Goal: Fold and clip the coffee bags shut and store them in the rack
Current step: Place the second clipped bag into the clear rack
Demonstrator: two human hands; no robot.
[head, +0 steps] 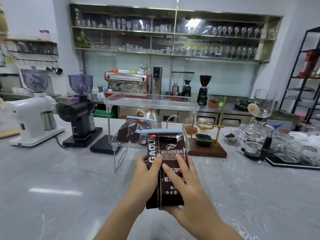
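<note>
I hold the dark coffee bag (166,170) upright at the centre of the frame, above the grey tabletop (60,179), its folded top already pinched under a blue clip (161,131) so nothing spills. My left hand (147,172) curls round its left edge and my right hand (183,184) cups its base, fingers spread across the front, steadying it toward the clear rack (152,103) just beyond. There another clipped bag (132,133) already lies on the left, leaving room to its right.
</note>
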